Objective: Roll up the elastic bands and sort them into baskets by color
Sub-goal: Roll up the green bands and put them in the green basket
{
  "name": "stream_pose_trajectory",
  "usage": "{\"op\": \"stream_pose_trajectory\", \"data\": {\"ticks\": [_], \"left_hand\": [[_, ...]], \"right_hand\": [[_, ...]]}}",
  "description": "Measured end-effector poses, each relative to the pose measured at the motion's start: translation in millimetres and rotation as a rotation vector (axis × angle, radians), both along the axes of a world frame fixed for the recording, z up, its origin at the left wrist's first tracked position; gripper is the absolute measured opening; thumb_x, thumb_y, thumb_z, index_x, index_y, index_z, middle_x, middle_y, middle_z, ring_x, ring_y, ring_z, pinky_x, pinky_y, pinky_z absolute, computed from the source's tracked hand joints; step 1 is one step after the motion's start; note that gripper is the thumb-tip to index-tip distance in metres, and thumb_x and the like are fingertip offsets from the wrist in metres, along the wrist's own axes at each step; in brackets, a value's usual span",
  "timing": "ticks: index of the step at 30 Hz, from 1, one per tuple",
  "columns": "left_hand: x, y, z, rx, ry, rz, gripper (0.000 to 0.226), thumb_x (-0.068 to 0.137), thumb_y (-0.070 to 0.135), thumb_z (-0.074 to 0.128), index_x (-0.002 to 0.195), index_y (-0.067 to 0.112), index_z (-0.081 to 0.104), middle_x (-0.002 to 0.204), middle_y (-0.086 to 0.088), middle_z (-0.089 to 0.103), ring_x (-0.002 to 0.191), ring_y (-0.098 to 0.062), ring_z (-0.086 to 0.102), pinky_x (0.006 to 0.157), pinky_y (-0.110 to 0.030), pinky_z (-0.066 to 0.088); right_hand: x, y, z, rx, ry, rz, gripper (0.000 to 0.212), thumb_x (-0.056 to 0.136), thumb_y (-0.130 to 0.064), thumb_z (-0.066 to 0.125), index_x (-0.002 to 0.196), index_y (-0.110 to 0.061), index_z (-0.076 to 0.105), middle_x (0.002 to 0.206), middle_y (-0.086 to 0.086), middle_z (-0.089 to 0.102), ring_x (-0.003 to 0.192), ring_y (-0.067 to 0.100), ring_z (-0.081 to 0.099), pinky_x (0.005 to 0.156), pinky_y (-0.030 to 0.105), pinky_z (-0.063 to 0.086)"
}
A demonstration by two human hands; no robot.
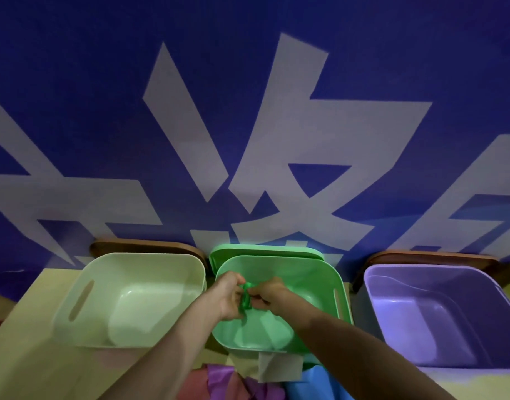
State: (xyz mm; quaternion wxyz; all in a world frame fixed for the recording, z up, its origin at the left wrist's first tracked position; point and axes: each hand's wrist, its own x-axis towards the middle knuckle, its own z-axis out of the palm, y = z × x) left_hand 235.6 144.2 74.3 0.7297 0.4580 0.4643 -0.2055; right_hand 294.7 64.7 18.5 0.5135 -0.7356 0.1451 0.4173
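Both hands meet over the green basket [339, 284], which sits directly below the fingers. The left hand [227, 295] and the right hand [272, 294] pinch a small green band [245, 298] between them. The left fingers [235, 280] curl round its left side. The right fingers [261, 298] are closed narrowly on its right side. The band is bunched into a short upright bundle, held above the basket and not touching it.

To the left of the fingers a pale cream-green basket [74, 298] stands on the bench [31, 342], just beside the green one. To the right of the fingers, a little apart, stands a purple basket [392, 313].

Beyond the fingers a green lid [265, 251] leans behind the green basket. Brown boards stand behind the pale basket [144, 245] and the purple one [432, 256].

Nearer the person than the fingers, between the forearms, lies a loose heap of pink [193, 385], purple [219, 379] and blue [305, 385] bands. A pale scrap [276, 368] lies at the green basket's near edge.

A blue wall [74, 82] with large white shapes rises behind everything.
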Motion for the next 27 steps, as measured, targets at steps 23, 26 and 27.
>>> {"op": "stream_pose_trajectory", "data": {"ticks": [23,26,27], "left_hand": [[6.6,0.3,-16.8,0.143,0.017,0.102,0.019,0.095,0.018,0.038,0.1,0.004,0.05,0.1,-0.016,0.056,0.082,-0.024,0.052,0.062,-0.034,0.038],[6.5,0.1,-17.8,0.135,0.035,0.119,0.019,0.096,0.019,0.039,0.092,0.005,0.05,0.095,-0.015,0.056,0.081,-0.023,0.053,0.061,-0.032,0.037],[6.7,-0.2,-17.4,0.124,0.037,0.12,0.02,0.097,0.019,0.038,0.086,0.005,0.048,0.089,-0.013,0.054,0.075,-0.021,0.05,0.056,-0.032,0.032]], "right_hand": [[0.8,23.6,-28.7,-0.158,-0.083,0.056,0.026,0.076,-0.016,0.079,0.064,-0.01,0.057,0.08,0.01,0.065,0.074,0.021,0.063,0.079,0.035,0.058],[3.8,22.8,-28.5,-0.152,-0.074,0.068,0.023,0.076,-0.015,0.079,0.068,-0.008,0.059,0.083,0.011,0.068,0.079,0.022,0.068,0.08,0.036,0.058],[4.2,20.8,-26.3,-0.142,-0.058,0.065,0.023,0.077,-0.013,0.078,0.067,-0.007,0.058,0.078,0.011,0.066,0.074,0.021,0.067,0.078,0.036,0.059]]}}
